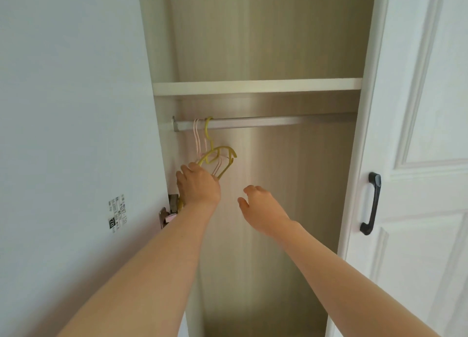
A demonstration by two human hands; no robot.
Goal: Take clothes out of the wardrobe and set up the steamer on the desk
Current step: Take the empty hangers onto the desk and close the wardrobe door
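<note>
Inside wardrobe point(278, 45), left hand point(198, 186) gripping yellow hanger point(225, 148), right hand point(260, 210) loose alongside

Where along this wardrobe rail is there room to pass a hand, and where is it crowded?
Bare: the rail from the yellow hanger rightward to the wardrobe's right side; the right hand hangs open below it. Crowded: the rail's left end, where the left hand grips the yellow hanger beside the pink hangers.

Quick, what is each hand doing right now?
Left hand: grips the yellow hanger.
Right hand: open, holding nothing.
</note>
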